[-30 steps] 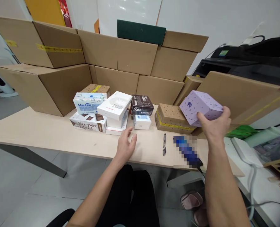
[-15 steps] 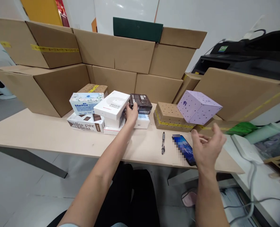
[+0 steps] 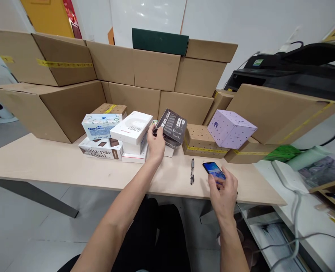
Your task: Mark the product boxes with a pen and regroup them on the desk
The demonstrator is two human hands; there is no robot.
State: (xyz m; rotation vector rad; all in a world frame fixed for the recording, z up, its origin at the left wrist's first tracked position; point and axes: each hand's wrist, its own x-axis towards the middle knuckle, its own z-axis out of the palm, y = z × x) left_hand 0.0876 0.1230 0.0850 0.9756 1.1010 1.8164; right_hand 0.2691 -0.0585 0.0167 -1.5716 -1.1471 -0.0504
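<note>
The left hand [image 3: 156, 145] grasps the left edge of the dark brown printed carton [image 3: 173, 126], which is tilted over the small white pack [image 3: 169, 151]. The right hand [image 3: 224, 190] is loosely open at the smartphone [image 3: 213, 169]; whether they touch, I cannot tell. The carton seems light, stiff, rather smooth; 2 opposite walls should give the safest hold.

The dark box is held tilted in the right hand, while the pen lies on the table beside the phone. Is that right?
Wrong hand: the head view shows the left hand holding the dark box tilted. The pen does lie on the table beside the phone.
</note>
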